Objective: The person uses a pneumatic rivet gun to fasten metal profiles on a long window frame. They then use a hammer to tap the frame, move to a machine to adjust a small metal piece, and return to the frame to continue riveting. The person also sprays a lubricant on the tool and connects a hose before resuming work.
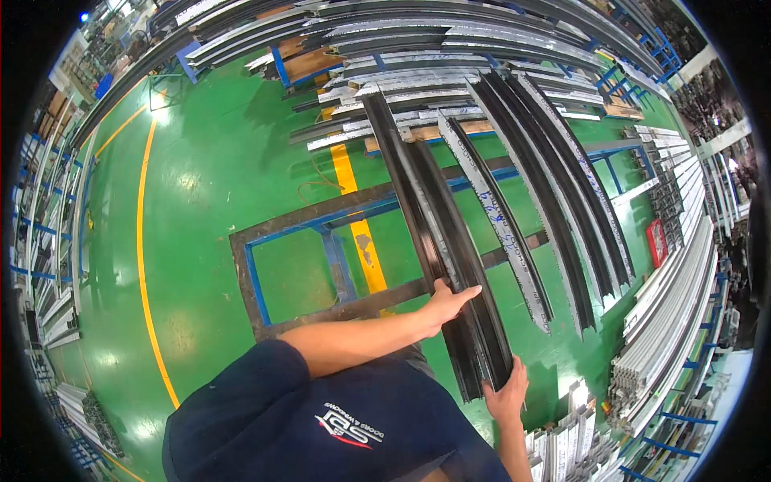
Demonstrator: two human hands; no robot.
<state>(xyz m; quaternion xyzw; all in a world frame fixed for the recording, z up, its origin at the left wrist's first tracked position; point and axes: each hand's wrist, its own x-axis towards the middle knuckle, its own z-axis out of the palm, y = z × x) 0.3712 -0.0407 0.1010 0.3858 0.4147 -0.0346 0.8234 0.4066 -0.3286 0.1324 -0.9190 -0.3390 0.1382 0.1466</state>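
Two long black metal profiles (438,217) lie side by side across a blue steel rack (259,289), running from the far stacks toward me. My left hand (450,304) presses on their left side near the near end, thumb under and fingers stretched over the top. At the very end of the profiles, my right hand (507,394) grips them from below. Both forearms come up from my dark blue shirt (353,418).
Several more dark and foil-wrapped profiles (546,201) rest on the rack to the right. Silver profile bundles (675,313) are stacked on the right, with more stacks at the back (418,48). The floor is green (209,177) with yellow lines (143,241); racks line the left wall (48,241).
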